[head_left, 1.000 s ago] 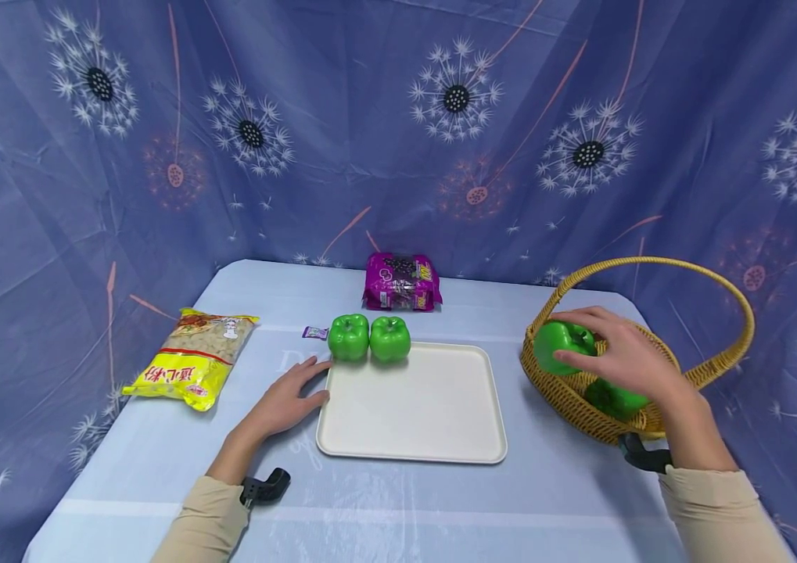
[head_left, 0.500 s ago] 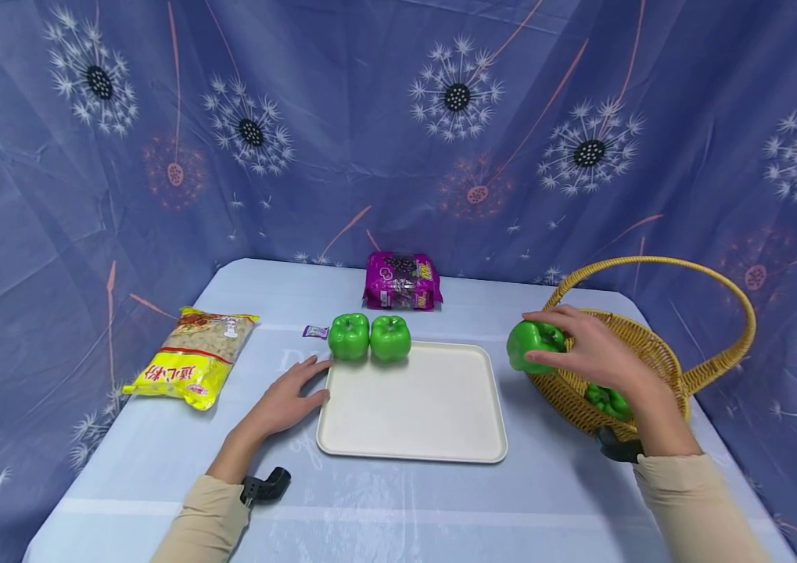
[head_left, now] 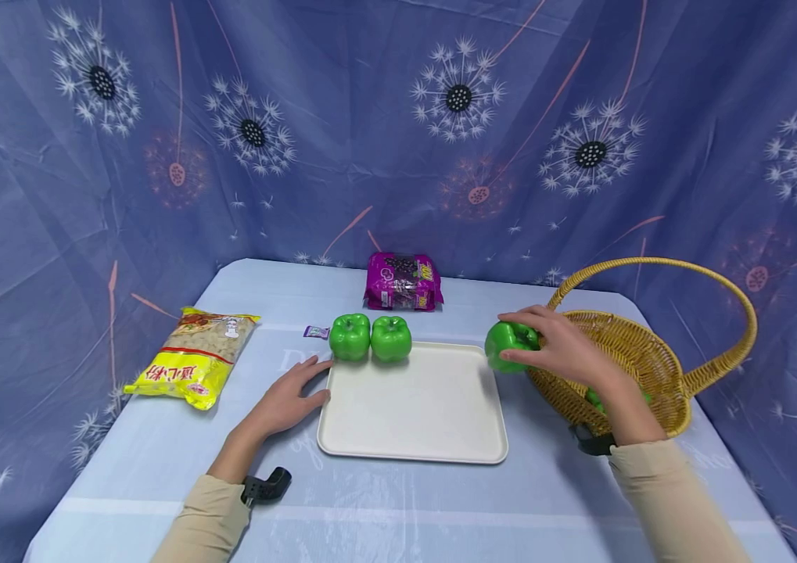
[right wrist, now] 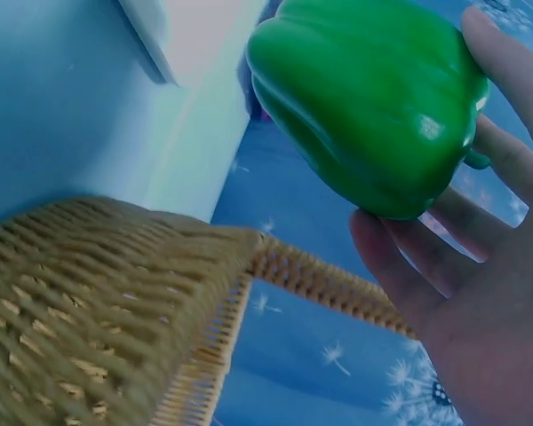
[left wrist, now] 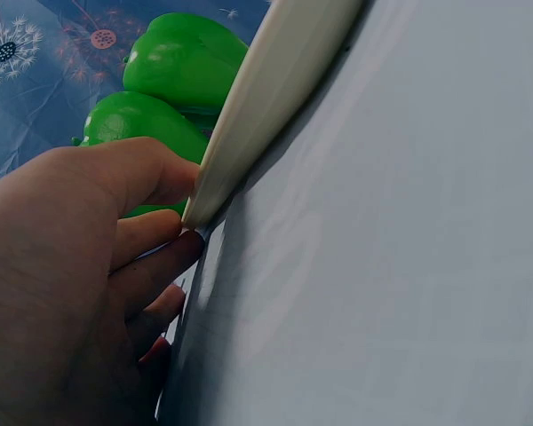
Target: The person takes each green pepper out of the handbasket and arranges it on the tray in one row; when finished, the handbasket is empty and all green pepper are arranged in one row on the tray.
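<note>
My right hand (head_left: 556, 344) grips a green bell pepper (head_left: 509, 346) in the air, just off the right edge of a white tray (head_left: 419, 410). The right wrist view shows thumb and fingers spread round the stem end of that bell pepper (right wrist: 373, 98). On the tray's back left corner, two more green bell peppers (head_left: 350, 338) sit side by side. My left hand (head_left: 289, 400) rests at the tray's left edge; in the left wrist view its fingertips touch the tray rim (left wrist: 266, 98). Behind my right forearm, some green shows inside the wicker basket (head_left: 658, 367), mostly hidden.
The basket's tall arched handle (head_left: 651, 260) rises at the right. A yellow bag of pasta (head_left: 194, 358) lies at the left, and a purple snack package (head_left: 403, 283) stands at the back. A small purple wrapped piece (head_left: 317, 332) lies near the peppers. A patterned curtain surrounds the table.
My right hand has lifted the bell pepper out of the basket and carried it left, towards the tray. My left hand has stayed at the tray's edge.
</note>
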Demonstrator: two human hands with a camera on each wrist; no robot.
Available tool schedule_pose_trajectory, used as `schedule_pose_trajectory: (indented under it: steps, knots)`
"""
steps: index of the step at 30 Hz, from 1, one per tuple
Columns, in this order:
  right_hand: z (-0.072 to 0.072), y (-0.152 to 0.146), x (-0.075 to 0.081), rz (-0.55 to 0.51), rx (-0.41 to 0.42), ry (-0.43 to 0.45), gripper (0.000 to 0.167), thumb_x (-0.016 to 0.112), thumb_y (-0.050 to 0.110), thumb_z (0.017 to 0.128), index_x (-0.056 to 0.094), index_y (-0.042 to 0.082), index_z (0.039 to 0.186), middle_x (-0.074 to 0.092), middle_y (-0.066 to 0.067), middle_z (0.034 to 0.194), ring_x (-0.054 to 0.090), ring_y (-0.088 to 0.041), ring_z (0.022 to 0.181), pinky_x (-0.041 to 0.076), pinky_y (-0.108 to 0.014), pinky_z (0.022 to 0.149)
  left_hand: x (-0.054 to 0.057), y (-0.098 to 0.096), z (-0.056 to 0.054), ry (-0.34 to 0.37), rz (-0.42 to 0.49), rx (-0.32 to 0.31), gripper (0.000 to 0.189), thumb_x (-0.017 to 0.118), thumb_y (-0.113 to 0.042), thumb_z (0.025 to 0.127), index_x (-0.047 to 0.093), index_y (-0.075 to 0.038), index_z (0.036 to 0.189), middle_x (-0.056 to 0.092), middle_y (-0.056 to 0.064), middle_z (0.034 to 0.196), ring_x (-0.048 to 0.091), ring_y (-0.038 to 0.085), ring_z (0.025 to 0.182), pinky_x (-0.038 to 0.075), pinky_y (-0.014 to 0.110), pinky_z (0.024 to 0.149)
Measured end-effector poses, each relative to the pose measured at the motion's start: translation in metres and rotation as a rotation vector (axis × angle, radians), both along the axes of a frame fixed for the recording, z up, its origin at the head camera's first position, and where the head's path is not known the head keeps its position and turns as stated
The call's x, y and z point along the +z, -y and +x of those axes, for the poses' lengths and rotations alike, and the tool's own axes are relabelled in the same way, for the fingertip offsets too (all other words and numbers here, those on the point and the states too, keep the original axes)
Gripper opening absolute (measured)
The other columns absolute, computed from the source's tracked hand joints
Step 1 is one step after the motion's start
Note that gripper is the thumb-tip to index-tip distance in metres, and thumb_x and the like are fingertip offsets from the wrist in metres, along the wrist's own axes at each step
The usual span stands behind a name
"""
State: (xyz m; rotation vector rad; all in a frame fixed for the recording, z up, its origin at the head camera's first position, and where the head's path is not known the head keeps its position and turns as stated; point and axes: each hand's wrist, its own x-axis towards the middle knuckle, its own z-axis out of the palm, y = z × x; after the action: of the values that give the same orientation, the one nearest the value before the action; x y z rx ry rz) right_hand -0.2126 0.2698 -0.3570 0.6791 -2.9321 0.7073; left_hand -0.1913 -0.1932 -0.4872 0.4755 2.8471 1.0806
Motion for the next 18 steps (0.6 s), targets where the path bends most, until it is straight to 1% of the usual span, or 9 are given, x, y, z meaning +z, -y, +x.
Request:
schedule_pose_trajectory:
  steps: [8, 12, 18]
  knots:
    - [-0.015, 0.013, -0.008, -0.021, 0.037, 0.038, 0.063, 0.073, 0.054, 0.079, 0.054, 0.032, 0.136, 0.051, -0.004, 0.129, 0.054, -0.024, 0.106, 0.05, -0.049, 0.082, -0.001, 0.001, 0.0, 0.006, 0.001, 0.003, 0.055, 0.061, -0.032, 0.092, 0.048, -0.015, 0.143, 0.034, 0.02, 0.15, 0.025, 0.043, 0.138, 0.021, 0.061, 0.108]
    - [-0.022, 0.018, -0.01, -0.046, 0.037, 0.037, 0.063, 0.073, 0.054, 0.079, 0.055, 0.032, 0.135, 0.052, -0.003, 0.129, 0.053, -0.023, 0.108, 0.049, -0.049, 0.084, 0.0, 0.0, 0.0, 0.003, 0.001, 0.004, 0.055, 0.061, -0.032, 0.092, 0.048, -0.015, 0.143, 0.034, 0.02, 0.15, 0.025, 0.044, 0.138, 0.021, 0.062, 0.108]
    - [-0.031, 0.027, -0.016, -0.043, 0.038, 0.037, 0.064, 0.073, 0.055, 0.078, 0.055, 0.032, 0.135, 0.052, -0.004, 0.129, 0.053, -0.024, 0.11, 0.049, -0.049, 0.085, 0.0, 0.0, -0.001, 0.008, 0.009, 0.002, 0.055, 0.061, -0.032, 0.092, 0.049, -0.015, 0.142, 0.034, 0.02, 0.15, 0.025, 0.043, 0.138, 0.022, 0.061, 0.108]
